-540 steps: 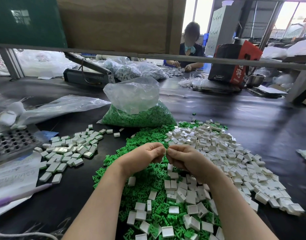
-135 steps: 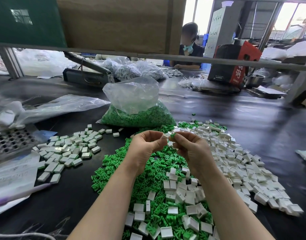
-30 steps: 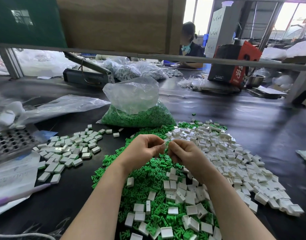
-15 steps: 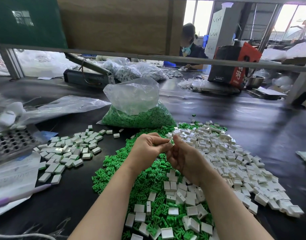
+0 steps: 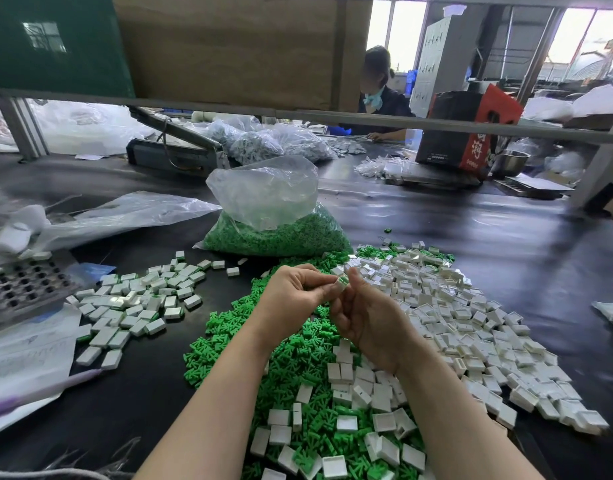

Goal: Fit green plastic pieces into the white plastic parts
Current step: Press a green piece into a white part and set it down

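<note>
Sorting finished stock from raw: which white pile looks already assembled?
The left pile, apart beside the grey tray: its pieces lie closed, some showing green at the edges. The right pile shows open, hollow shells.

White part [image 5: 342, 283] with green inside pinched above heaped green pieces [image 5: 298, 358]

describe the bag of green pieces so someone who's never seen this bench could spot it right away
Start at the black worktable and look past the loose green pile to its far middle. There sits the clear plastic bag, its bottom packed with green pieces, its crumpled top standing open. The bags behind hold pale parts.
</note>
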The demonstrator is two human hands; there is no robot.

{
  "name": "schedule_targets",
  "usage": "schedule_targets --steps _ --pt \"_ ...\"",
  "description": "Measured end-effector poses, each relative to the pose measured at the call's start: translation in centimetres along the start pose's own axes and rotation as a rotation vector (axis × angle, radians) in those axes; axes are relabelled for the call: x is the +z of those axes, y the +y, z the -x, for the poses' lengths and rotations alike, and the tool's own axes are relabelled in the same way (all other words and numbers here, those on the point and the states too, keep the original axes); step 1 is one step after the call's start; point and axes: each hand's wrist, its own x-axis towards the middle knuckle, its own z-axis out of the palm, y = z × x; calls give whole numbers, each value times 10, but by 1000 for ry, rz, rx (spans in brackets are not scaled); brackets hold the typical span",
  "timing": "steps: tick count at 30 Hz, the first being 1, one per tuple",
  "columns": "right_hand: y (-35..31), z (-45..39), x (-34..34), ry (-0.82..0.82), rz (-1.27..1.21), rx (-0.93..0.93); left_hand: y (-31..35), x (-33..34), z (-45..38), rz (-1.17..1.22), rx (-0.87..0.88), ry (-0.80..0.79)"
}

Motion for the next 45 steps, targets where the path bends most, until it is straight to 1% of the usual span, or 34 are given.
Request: schedule_targets --steps 4,9,11,15,19,22,25,35,45 --pt "-1 0 0 5 -21 -19 2 1 1 54 -32 -39" --pt "0 0 0 -8 28 -58 2 4 0 69 -122 1" --pt "1 -1 0 -3 81 -71 2 7 0 77 -145 20" --pt "3 -2 -1 42 301 -101 6 14 0 112 -164 63" --pt "3 -1 -2 28 370 -154 7 16 2 157 -133 38" --pt "3 -1 -1 8 396 -162 6 17 2 156 -153 56" --pt "4 -1 0 12 406 -164 4 18 1 163 -176 68" --pt "7 -3 -4 31 377 -156 4 18 3 267 -190 9" --pt "7 -3 -6 54 295 -141 5 22 2 221 -194 36"
